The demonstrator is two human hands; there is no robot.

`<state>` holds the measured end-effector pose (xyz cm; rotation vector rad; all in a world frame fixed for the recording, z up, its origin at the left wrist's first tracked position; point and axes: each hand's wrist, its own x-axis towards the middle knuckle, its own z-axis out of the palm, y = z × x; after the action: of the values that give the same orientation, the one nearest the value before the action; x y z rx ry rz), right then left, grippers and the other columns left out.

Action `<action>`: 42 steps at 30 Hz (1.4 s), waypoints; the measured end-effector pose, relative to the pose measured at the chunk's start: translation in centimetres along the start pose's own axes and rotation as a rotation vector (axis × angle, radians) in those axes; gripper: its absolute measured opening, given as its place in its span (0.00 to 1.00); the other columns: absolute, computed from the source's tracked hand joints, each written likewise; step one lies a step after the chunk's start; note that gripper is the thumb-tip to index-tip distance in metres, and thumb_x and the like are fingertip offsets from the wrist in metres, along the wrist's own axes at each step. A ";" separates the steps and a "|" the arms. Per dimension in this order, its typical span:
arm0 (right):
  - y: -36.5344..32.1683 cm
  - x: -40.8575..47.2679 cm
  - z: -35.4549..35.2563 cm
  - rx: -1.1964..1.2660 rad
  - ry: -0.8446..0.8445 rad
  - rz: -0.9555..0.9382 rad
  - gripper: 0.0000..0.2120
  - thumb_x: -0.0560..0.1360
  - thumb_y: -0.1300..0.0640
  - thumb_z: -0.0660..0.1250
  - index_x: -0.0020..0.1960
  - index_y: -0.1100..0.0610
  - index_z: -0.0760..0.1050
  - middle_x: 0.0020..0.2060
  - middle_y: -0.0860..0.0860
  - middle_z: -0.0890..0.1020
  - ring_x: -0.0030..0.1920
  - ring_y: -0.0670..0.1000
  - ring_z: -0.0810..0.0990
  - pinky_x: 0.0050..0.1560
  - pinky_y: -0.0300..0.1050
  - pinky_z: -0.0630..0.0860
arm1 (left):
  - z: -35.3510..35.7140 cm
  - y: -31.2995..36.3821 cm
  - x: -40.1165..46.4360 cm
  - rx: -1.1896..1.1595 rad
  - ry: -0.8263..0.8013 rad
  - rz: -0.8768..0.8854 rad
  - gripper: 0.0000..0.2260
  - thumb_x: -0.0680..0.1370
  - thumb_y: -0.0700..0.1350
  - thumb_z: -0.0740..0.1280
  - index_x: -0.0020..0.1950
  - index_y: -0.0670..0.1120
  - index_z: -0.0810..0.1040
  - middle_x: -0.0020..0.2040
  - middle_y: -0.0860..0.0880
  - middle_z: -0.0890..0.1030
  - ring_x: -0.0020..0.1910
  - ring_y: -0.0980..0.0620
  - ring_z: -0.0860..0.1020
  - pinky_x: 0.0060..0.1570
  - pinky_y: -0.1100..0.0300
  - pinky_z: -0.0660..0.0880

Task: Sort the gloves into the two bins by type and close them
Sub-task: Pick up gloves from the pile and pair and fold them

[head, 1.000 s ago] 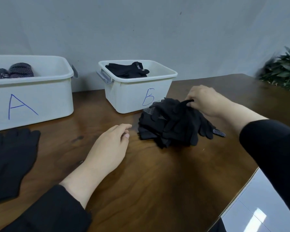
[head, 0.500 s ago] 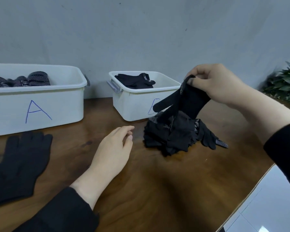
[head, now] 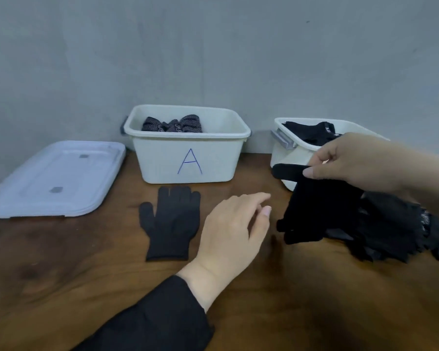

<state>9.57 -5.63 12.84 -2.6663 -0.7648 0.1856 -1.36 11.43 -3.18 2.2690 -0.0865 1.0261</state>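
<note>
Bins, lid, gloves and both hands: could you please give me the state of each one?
Bin A: open, gloves inside.
Second bin: open, black gloves inside.
Lid: off, flat on table.
Single glove: lying flat.
Held glove: hanging, pinched.
Right hand: pinching held glove.
Left hand: relaxed, empty.
Glove pile: unsorted.

You have a single view, from the camera on your head, looking forward and down across the wooden table [head: 61,287] toward the grey wall [head: 213,46]. It sits close: your left hand [head: 232,231] and right hand [head: 360,160] fill the near foreground. No second view overlaps it.
</note>
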 end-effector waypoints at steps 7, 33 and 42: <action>-3.2 3.2 4.1 0.762 0.167 0.000 0.12 0.80 0.54 0.69 0.42 0.60 0.81 0.31 0.50 0.81 0.32 0.48 0.79 0.30 0.39 0.76 | -5.9 -4.3 -1.3 0.122 0.057 -0.009 0.15 0.82 0.51 0.59 0.59 0.48 0.82 0.49 0.54 0.84 0.48 0.57 0.80 0.50 0.59 0.78; -4.0 4.3 10.7 1.403 -0.028 0.146 0.09 0.83 0.67 0.61 0.60 0.63 0.76 0.52 0.60 0.84 0.47 0.55 0.88 0.46 0.52 0.85 | -9.4 -8.8 -1.9 0.259 -0.317 -0.218 0.11 0.80 0.55 0.62 0.57 0.56 0.81 0.45 0.63 0.77 0.50 0.62 0.74 0.49 0.67 0.69; 0.1 0.2 15.5 0.715 -0.045 0.247 0.18 0.81 0.52 0.67 0.68 0.58 0.74 0.39 0.59 0.86 0.35 0.50 0.82 0.34 0.44 0.75 | -9.5 -9.0 -1.9 0.244 -0.278 -0.187 0.11 0.80 0.54 0.63 0.59 0.56 0.80 0.45 0.61 0.79 0.48 0.61 0.75 0.52 0.64 0.70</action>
<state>6.38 -0.85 -1.53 -2.0588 -0.2891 0.4824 -6.13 23.75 -4.55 2.5736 0.1398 0.6489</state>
